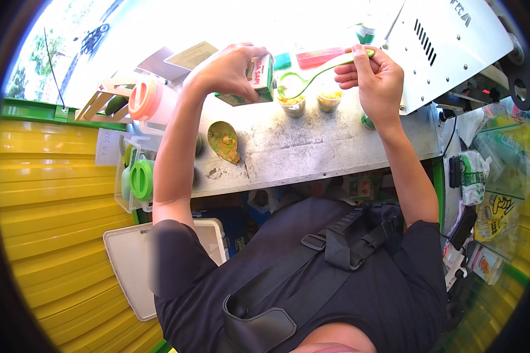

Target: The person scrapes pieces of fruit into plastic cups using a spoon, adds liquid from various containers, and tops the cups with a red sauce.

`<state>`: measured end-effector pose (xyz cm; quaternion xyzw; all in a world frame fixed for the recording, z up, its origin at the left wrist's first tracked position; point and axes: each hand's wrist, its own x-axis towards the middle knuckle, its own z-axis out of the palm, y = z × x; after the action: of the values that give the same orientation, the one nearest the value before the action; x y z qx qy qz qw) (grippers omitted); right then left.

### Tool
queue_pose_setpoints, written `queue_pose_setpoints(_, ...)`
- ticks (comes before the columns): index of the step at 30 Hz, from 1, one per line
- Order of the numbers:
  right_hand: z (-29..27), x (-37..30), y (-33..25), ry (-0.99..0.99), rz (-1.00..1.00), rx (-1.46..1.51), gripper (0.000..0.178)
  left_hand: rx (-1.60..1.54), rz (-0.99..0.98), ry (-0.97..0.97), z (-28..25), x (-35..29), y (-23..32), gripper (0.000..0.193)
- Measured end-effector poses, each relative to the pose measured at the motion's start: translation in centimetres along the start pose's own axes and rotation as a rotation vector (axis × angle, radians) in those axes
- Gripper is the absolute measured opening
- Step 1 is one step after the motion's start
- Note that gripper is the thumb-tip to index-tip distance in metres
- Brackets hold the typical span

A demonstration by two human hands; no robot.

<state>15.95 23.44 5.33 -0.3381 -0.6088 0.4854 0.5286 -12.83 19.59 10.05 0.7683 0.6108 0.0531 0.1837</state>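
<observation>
My left hand [228,70] grips a small green-and-white carton [259,76], tipped toward the right beside the spoon. In my right hand [376,82] is the handle end of a green spoon [334,61]. The spoon's bowl sits next to the carton's edge, above a clear plastic cup [292,108] with yellow pieces inside. I cannot make out whether anything is flowing from the carton. To the right stands a second clear cup [330,102], also holding yellow pieces. Nearer me, left of the cups, lies a scooped-out avocado half [222,142] with bits of flesh in its skin.
At the left are a pitcher with a pink lid [141,100], a green-lidded pitcher [141,179] and a wooden crate [97,109] with a dark green fruit. A red-pink container [319,57] stands behind the cups. On the right, a white metal machine [453,44] overhangs the metal counter [277,159].
</observation>
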Motion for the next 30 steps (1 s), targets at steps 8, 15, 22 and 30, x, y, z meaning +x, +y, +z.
queue_pose_setpoints(8,0.0,-0.1,-0.1,0.006,-0.003,0.000,0.029,-0.036,0.016,-0.001,0.1,0.1,-0.1,0.081)
queue_pose_setpoints(15,-0.1,-0.3,0.0,0.015,0.000,0.004,0.029,-0.087,0.041,0.004,0.4,0.0,-0.7,0.079)
queue_pose_setpoints(22,0.0,-0.4,-0.4,0.021,0.006,0.050,0.026,-0.146,0.040,0.030,0.9,-0.3,-1.8,0.076)
queue_pose_setpoints(30,0.0,-0.6,-0.2,-0.002,-0.021,0.016,0.030,-0.078,0.022,0.005,0.4,-0.4,-0.6,0.077)
